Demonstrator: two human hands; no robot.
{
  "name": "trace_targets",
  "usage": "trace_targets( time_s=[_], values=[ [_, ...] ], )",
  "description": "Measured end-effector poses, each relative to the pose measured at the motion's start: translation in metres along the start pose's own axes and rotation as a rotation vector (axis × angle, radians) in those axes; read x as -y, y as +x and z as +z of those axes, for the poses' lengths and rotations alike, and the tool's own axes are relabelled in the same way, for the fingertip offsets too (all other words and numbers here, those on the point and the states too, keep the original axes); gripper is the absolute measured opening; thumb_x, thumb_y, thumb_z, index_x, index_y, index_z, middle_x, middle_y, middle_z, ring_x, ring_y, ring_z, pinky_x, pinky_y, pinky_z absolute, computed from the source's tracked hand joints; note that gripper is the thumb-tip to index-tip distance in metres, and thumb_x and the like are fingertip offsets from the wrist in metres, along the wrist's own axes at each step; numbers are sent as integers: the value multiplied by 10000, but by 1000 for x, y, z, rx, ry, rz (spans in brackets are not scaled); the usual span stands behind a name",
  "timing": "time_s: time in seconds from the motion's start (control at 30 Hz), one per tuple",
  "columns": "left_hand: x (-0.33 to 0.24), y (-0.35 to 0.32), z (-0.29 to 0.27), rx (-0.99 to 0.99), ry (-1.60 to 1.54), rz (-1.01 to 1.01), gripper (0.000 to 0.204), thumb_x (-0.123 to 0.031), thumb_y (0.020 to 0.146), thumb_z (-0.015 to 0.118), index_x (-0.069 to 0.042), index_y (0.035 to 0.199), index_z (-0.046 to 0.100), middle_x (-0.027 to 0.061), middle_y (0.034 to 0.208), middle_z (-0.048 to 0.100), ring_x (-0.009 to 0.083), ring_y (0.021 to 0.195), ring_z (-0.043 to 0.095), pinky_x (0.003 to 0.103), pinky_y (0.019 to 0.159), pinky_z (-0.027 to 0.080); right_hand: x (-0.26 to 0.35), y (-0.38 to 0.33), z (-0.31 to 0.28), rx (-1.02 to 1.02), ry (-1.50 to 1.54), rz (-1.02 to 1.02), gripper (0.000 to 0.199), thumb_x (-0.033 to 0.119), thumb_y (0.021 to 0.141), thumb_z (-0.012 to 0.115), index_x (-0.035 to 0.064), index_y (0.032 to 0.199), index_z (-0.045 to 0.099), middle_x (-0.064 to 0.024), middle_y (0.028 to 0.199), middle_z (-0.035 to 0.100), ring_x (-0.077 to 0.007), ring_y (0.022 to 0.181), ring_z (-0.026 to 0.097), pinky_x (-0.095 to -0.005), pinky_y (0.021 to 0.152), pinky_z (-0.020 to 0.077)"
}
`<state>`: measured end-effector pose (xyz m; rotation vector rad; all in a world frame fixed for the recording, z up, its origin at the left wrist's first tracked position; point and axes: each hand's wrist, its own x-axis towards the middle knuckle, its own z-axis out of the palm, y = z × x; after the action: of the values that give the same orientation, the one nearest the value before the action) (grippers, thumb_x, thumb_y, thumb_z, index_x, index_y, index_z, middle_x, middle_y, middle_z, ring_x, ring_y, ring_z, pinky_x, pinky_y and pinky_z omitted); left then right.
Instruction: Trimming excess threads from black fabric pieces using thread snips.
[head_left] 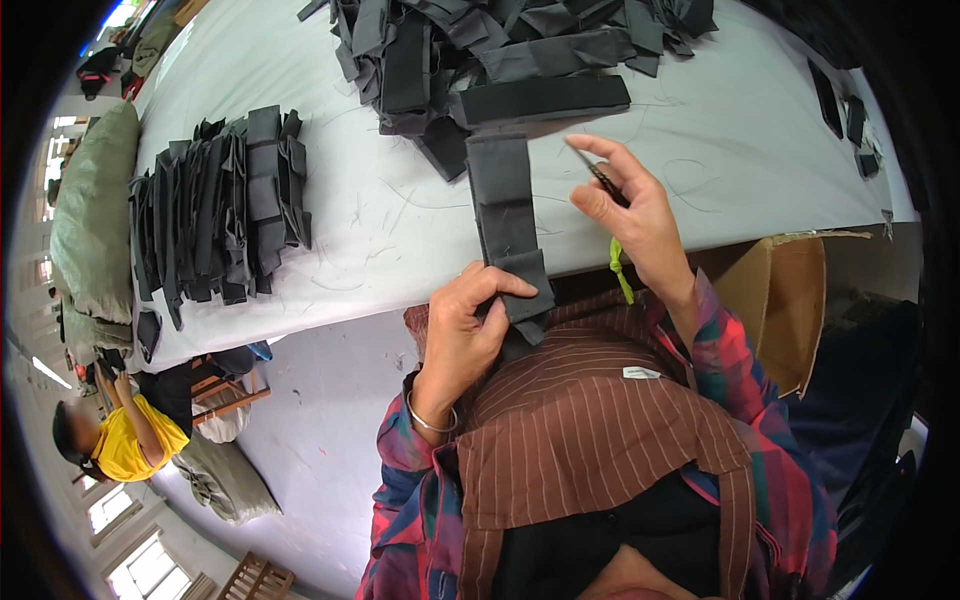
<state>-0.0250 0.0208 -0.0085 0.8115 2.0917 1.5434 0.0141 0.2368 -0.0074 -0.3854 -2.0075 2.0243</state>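
Note:
My left hand (467, 322) pinches the near end of a dark grey folded fabric strip (504, 200) between thumb and fingers. The strip runs away from me over the table's front edge, and its far part lies on the white cloth. Raised to the right of it, my right hand (632, 205) is closed around small black thread snips (598, 176), their thin point aimed up and left, apart from the strip. A lime-green knotted tie (620, 268) hangs below that hand; whether it joins the snips is hidden.
A loose heap of dark fabric pieces (405, 70) covers the table's far middle. At left lies a row of stacked strips (215, 205). An open cardboard box (775, 300) stands below the right edge. A person in yellow (140, 440) sits at far left, near stuffed sacks (95, 210).

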Motion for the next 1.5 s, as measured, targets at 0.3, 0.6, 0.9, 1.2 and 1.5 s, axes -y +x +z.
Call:
trace_targets(
  time_s=[0.3, 0.6, 0.9, 1.2, 1.5],
  values=[
    [-2, 14, -12, -60, 504, 236, 231, 111, 634, 564, -73, 761, 622, 77, 853, 613, 284, 838, 569, 384, 727, 438, 17, -2, 8, 318, 511, 271, 275, 264, 951, 594, 36, 1101, 623, -39, 789, 625, -27, 619, 457, -171, 550, 338],
    [-35, 18, -35, -361, 285, 257, 441, 117, 734, 550, -58, 1130, 639, 132, 1216, 508, 255, 1120, 499, 353, 936, 409, 51, -17, 13, 307, 190, -386, 264, -173, 761, 537, -13, 898, 696, -112, 915, 674, -133, 794, 618, -215, 713, 464],
    [-51, 10, -15, -112, -36, 200, 661, 41, 757, 591, -44, 1393, 430, 137, 1075, 644, 216, 997, 625, 315, 923, 453, 53, -25, 33, 396, 419, 110, 142, 50, 886, 651, -38, 998, 655, -24, 807, 628, -70, 673, 582, -219, 628, 469],
    [-40, 6, 0, -66, -917, -129, 553, -76, 960, 420, -125, 1456, 179, 177, 1131, 553, 241, 781, 626, 366, 613, 596, 38, -22, 41, 206, -243, -302, 409, 23, 733, 684, 131, 1126, 642, -49, 956, 653, -198, 781, 631, -294, 690, 509],
    [-17, 13, 3, -206, -934, -198, 223, -205, 1001, 423, -54, 1160, 461, 148, 987, 592, 221, 775, 642, 336, 632, 589, 18, 6, 54, 224, -186, -222, 114, 70, 804, 670, 18, 906, 673, -70, 684, 627, -108, 613, 576, -256, 581, 442]
  ],
)
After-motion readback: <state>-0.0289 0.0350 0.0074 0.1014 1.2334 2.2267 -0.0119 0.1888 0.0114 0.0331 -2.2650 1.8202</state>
